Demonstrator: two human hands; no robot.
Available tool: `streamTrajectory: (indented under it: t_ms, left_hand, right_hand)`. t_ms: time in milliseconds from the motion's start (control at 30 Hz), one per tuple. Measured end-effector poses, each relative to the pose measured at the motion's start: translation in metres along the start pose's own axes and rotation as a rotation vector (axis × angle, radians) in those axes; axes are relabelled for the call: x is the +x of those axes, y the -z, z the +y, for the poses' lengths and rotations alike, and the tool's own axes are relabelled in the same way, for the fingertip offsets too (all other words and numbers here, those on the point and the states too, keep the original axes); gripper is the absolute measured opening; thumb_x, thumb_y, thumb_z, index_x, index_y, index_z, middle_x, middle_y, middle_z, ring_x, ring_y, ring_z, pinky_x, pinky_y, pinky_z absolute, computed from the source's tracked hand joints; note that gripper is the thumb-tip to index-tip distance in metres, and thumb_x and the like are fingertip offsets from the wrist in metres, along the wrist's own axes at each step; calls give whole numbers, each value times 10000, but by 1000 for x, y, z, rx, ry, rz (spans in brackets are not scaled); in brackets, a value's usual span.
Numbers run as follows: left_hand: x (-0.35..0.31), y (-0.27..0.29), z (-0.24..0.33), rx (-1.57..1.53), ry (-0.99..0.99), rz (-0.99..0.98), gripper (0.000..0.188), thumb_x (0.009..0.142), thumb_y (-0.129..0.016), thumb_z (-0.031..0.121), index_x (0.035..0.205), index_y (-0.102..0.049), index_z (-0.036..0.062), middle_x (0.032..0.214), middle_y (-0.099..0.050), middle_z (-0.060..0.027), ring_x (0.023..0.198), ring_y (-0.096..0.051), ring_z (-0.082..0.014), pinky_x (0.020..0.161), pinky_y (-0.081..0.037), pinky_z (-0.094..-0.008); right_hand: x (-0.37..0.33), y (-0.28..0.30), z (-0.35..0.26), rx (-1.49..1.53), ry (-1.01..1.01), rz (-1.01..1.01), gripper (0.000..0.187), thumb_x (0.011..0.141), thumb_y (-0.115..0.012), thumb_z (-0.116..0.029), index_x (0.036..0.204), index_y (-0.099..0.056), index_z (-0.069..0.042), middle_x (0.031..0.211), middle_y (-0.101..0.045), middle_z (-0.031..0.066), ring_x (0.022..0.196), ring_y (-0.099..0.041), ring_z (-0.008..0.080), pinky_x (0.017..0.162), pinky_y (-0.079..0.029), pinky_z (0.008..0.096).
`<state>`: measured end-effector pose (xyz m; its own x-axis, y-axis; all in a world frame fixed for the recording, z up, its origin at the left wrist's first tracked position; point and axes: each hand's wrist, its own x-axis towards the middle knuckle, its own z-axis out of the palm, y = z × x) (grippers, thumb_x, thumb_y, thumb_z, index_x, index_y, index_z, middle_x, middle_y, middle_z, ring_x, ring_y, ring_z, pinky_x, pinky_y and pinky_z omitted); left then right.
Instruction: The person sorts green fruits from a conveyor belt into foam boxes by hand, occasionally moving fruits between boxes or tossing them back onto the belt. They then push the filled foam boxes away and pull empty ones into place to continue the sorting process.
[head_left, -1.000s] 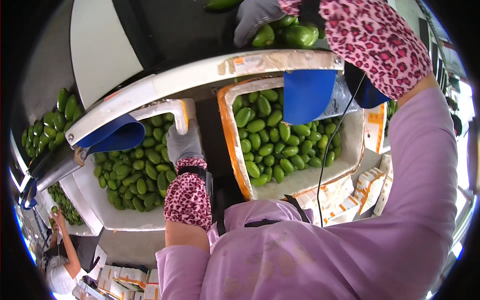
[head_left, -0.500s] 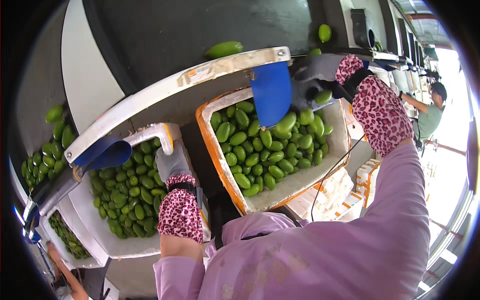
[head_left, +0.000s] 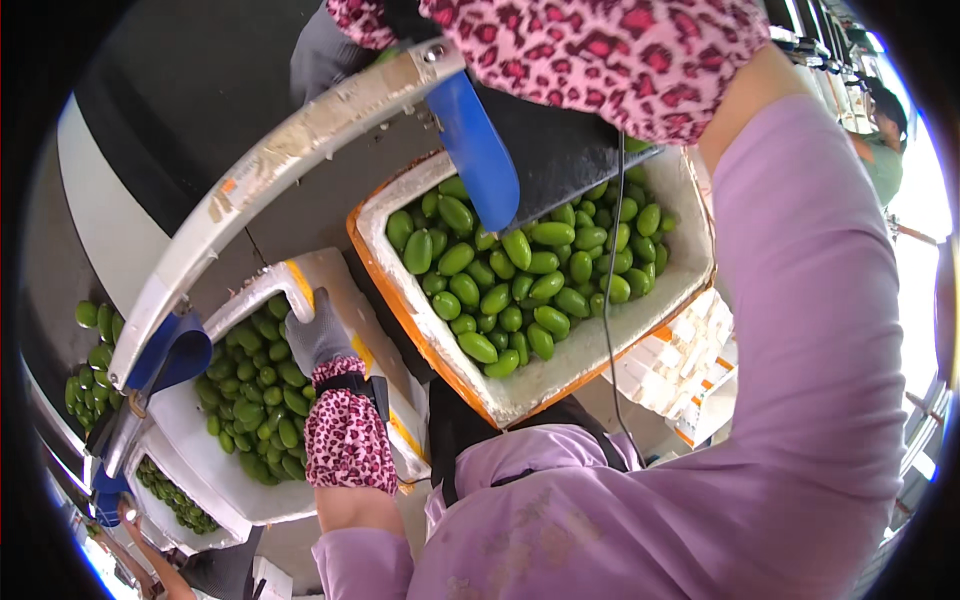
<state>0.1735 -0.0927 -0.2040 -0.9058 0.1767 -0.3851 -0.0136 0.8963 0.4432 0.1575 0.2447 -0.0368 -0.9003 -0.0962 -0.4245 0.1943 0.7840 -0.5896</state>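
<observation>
My left hand [head_left: 316,338], in a grey glove with a pink leopard-print sleeve guard, grips the near corner of the left white foam box [head_left: 322,268], which is full of small green mangoes [head_left: 250,390]. My right hand [head_left: 322,62], also in a grey glove, reaches up past the white guide rail [head_left: 280,170] over the dark conveyor belt [head_left: 190,90]. Its fingers are hidden by the rail and sleeve. Below my right forearm stands the right foam box [head_left: 560,378] holding larger green mangoes [head_left: 500,290]. A blue flap [head_left: 480,150] hangs from the rail over this box.
More green mangoes [head_left: 90,360] lie on the belt at far left beside a second blue flap [head_left: 170,355]. A third box of mangoes [head_left: 175,495] sits lower left, with another person's hand [head_left: 128,512] near it. Stacked cartons [head_left: 680,365] stand right; a co-worker [head_left: 885,135] works far right.
My right hand has gone from the right box's blue flap up over the rail onto the belt. The view has tilted closer to the boxes. My left hand stays on the left box.
</observation>
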Motion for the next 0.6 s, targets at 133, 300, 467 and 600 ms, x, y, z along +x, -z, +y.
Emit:
streamTrajectory:
  t_ms: [133, 300, 467, 600]
  left_hand:
    - [4, 0, -9, 5, -4, -18, 620, 838, -658, 506, 1124, -659, -44, 1088, -693, -220, 1000, -669, -370, 872, -512, -423]
    - [9, -3, -22, -2, -49, -17, 623, 852, -657, 498, 1140, -645, -55, 1108, -690, -227, 993, -674, -369, 868, -518, -426]
    - [-6, 5, -2, -67, -47, -33, 643, 857, -666, 500, 1185, -627, -51, 1105, -694, -219, 977, -681, -355, 866, -526, -413]
    - [-4, 3, 0, -96, -56, -99, 626, 859, -656, 460, 1210, -616, -58, 1106, -697, -217, 954, -682, -348, 866, -523, -406]
  right_hand:
    - [-25, -23, 64, 441, -233, -33, 365, 946, -582, -348, 1211, -632, -103, 1165, -614, 71, 1013, -611, 208, 841, -531, 362]
    - [-143, -129, 131, 494, -176, 56, 355, 978, -524, -240, 1298, -581, -97, 1200, -570, 96, 1045, -628, 213, 870, -561, 332]
    - [-261, -268, 83, 1444, -548, 587, 478, 959, -647, -291, 1348, -539, -35, 1177, -644, 114, 1037, -673, 201, 881, -593, 337]
    - [-270, -396, 61, 2051, -292, 1000, 505, 1009, -573, -288, 1438, -440, -56, 1285, -592, 128, 1130, -630, 226, 969, -545, 372]
